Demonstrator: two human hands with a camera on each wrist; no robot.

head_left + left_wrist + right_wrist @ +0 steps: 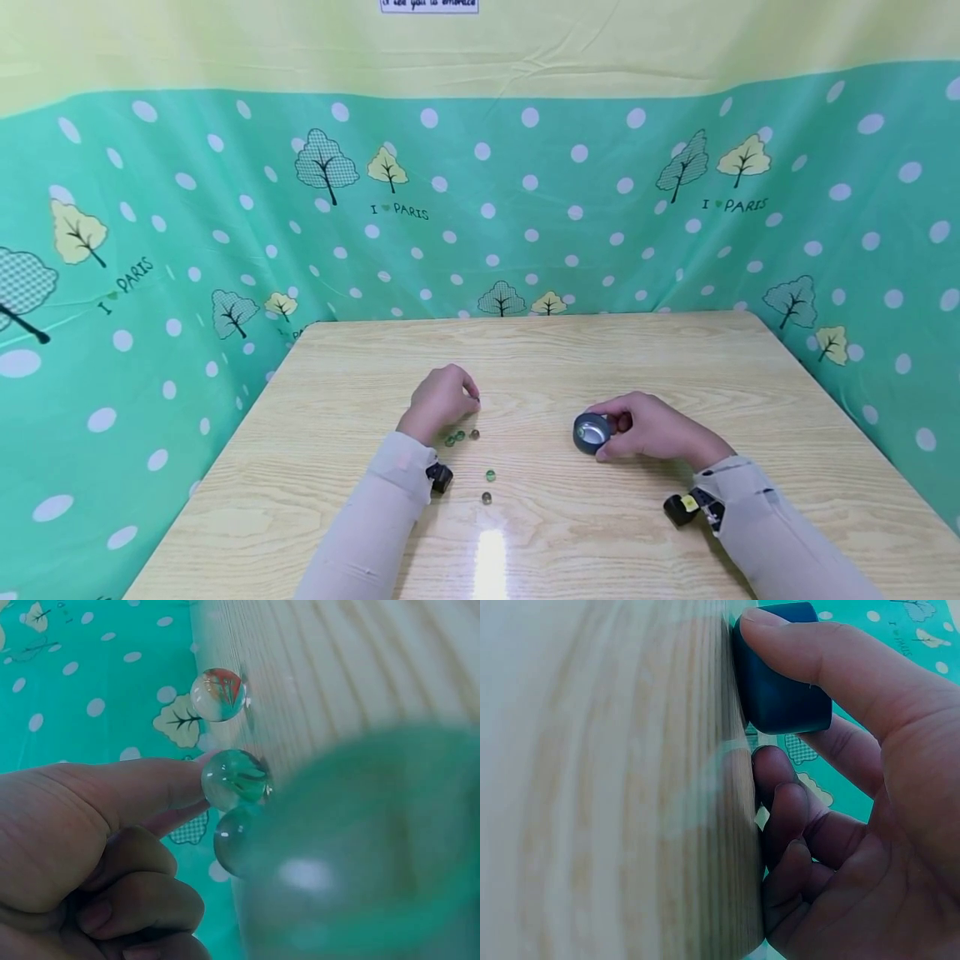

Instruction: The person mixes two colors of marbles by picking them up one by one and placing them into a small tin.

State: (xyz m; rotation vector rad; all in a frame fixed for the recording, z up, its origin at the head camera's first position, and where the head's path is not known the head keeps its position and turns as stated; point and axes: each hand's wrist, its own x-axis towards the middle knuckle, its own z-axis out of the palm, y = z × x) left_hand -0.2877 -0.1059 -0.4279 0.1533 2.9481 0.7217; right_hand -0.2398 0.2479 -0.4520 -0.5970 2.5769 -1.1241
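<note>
My left hand (442, 398) is low over the table, thumb and forefinger pinching a small dark marble (477, 401); in the left wrist view the fingertips are hidden behind a green-streaked marble (235, 780). Close below that hand lie two green marbles (455, 437) and a brownish one (475, 434). The left wrist view also shows a red-streaked marble (217, 695) and a large blurred green marble (375, 847) near the lens. My right hand (647, 427) grips a small dark-blue round cup (592, 433) between thumb and fingers. Its shiny inside shows, with a greenish spot in it.
Nearer me on the wooden table (360, 517) lie another green marble (491, 475) and another brownish marble (487, 497), between the two forearms. A green dotted cloth (510, 200) hangs behind the table and along both sides.
</note>
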